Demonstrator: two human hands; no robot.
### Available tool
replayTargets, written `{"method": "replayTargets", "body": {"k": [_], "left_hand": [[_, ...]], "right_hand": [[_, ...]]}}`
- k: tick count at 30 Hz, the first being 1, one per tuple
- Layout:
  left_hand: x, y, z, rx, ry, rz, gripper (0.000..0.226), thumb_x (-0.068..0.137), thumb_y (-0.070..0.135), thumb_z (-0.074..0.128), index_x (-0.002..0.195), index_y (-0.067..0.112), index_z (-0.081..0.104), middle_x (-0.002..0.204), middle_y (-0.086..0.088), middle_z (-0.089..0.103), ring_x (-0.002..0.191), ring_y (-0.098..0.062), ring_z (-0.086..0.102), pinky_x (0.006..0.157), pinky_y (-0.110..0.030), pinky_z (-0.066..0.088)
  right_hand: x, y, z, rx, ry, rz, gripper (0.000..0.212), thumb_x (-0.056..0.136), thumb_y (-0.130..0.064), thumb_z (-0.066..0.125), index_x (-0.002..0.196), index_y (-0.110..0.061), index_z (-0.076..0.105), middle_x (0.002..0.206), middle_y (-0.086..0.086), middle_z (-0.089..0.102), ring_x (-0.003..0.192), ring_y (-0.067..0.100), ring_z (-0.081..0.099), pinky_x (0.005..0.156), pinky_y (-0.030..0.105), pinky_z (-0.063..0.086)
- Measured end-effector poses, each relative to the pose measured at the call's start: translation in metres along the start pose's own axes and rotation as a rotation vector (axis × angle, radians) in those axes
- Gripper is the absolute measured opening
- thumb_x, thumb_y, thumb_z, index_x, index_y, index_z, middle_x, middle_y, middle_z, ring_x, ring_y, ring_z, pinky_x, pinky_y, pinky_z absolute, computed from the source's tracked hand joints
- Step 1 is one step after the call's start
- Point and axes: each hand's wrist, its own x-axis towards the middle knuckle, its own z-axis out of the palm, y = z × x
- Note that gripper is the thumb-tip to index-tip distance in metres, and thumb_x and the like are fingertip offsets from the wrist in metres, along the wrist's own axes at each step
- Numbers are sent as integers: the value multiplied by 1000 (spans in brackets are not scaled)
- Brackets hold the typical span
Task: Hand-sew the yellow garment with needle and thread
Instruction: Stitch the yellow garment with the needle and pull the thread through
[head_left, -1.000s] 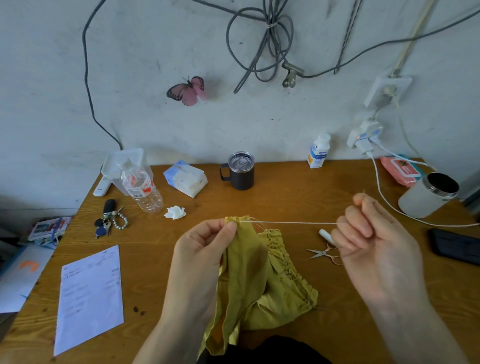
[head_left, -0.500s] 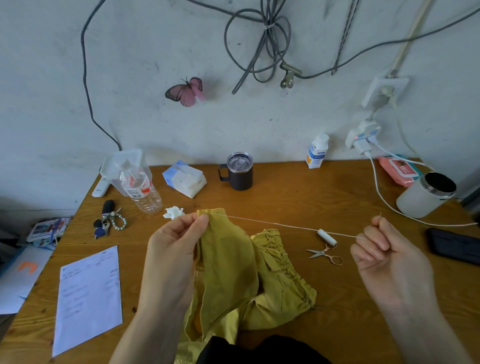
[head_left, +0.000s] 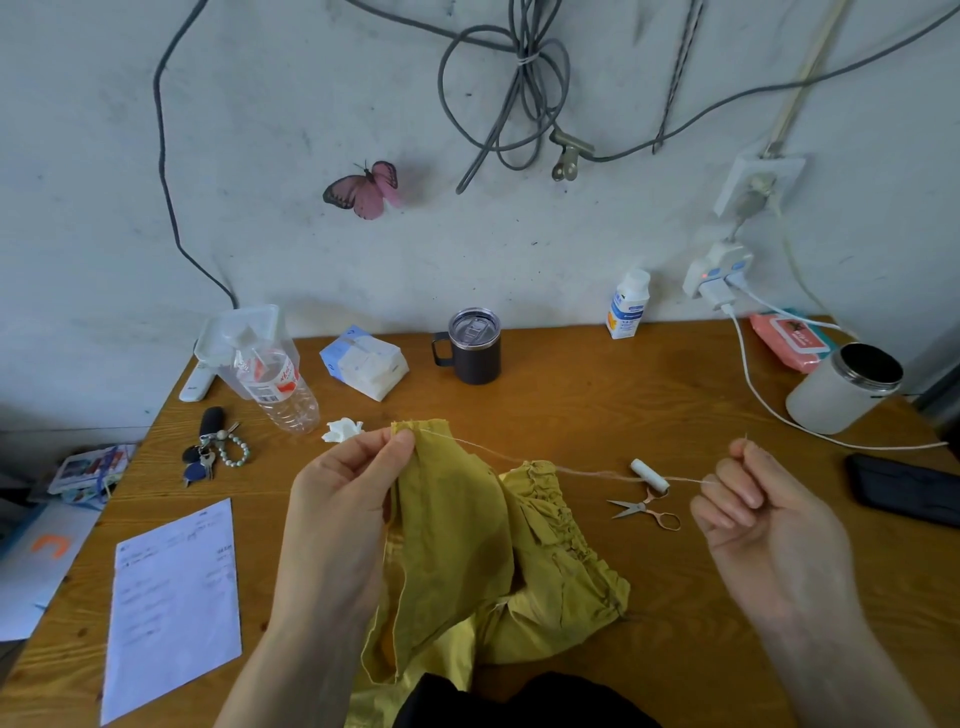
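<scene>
**Thread stretched between your 2 hands**

Your left hand (head_left: 343, 499) pinches the top edge of the yellow garment (head_left: 467, 545) between thumb and forefinger, lifting that corner above the table (head_left: 571, 405). The rest of the cloth lies bunched at the middle of the near edge and spills over it toward your lap. From the pinched edge, the thread (head_left: 519, 460) runs rightward in a slightly sagging line to your right hand (head_left: 763, 519). That hand's fingers are curled in around the thread, and the thin tip of the needle (head_left: 746, 439) shows just above them.

Under the thread, between garment and right hand, lie a white spool (head_left: 649, 474) and small scissors (head_left: 647, 512), touching each other. A dark mug (head_left: 474, 348) stands at the middle of the far edge. 1 sheet of paper (head_left: 174, 603) lies toward the near left corner.
</scene>
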Motion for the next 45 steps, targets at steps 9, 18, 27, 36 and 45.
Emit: {"method": "replayTargets", "body": {"k": [9,18,27,36,45], "left_hand": [[-10,-1,9,17,-69,-29,15,67,27,67,70,17,78,68,-8,74,59,-14,71,52,-19,54],[-20,-1,14,8,-140,-21,16,68,27,66,69,15,77,64,-6,72,56,-12,67,52,-19,53],[-26,0,18,99,-138,14,25,65,33,63,76,15,77,70,-6,75,60,-10,70,51,-12,51],[-25,-3,20,108,-129,57,22,65,32,65,77,19,77,70,-5,74,61,-9,68,56,-16,54],[-24,-15,19,295,-32,331,16,80,13,69,76,28,73,72,10,73,64,1,65,55,-8,48]], "right_hand": [[-25,22,43,-461,-380,-125,16,82,-19,48,78,-16,63,52,-3,43,46,10,37,45,18,37],[-38,39,79,-1157,-627,-683,18,90,-29,55,91,-17,69,60,-15,56,57,5,58,53,16,46],[-40,44,85,-1289,-542,-689,29,86,-36,48,88,-13,66,63,-10,61,55,4,57,51,17,47],[-41,40,86,-1353,-515,-704,29,86,-35,48,88,-13,67,61,-6,63,53,5,57,49,14,46],[-42,40,87,-1396,-505,-735,13,89,-25,58,85,-15,65,57,-8,60,50,6,57,46,18,45]]}}
